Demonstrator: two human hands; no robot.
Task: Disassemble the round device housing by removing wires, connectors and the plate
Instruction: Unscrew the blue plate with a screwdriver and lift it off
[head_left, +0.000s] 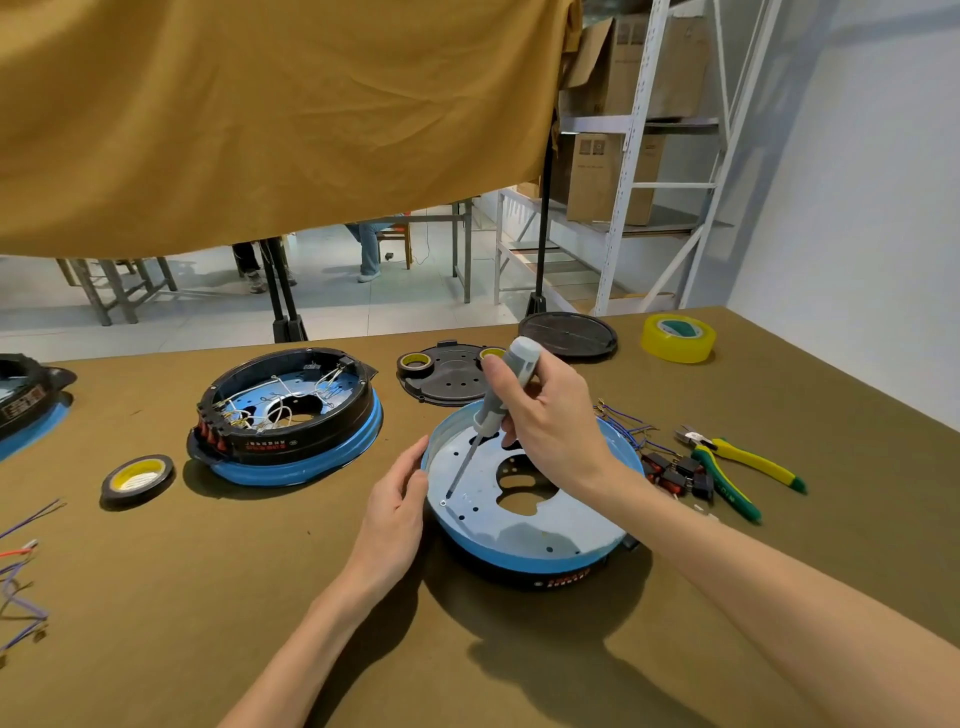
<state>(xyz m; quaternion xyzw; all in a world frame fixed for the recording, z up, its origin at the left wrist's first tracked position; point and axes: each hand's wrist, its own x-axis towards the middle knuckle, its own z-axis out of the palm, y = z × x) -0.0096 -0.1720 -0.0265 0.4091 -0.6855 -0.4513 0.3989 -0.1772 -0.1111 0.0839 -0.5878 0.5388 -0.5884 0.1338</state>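
A round blue housing (524, 558) lies in front of me with a pale metal plate (483, 509) inside it, pierced by holes and a large cutout. My right hand (550, 421) grips a screwdriver (498, 405) with a grey-white handle. Its tip rests on a screw (443, 502) at the plate's left edge. My left hand (400, 499) presses with straight fingers against the housing's left rim. Removed blue wires (628, 423) and black-red connectors (680, 475) lie to the right of the housing.
A second housing (285, 415), still wired, sits at centre left, with a tape roll (137, 480) in front of it. Yellow-green cutters (737, 462), a yellow tape roll (678, 338), black covers (447, 376) and loose wires (21, 571) lie around the brown table.
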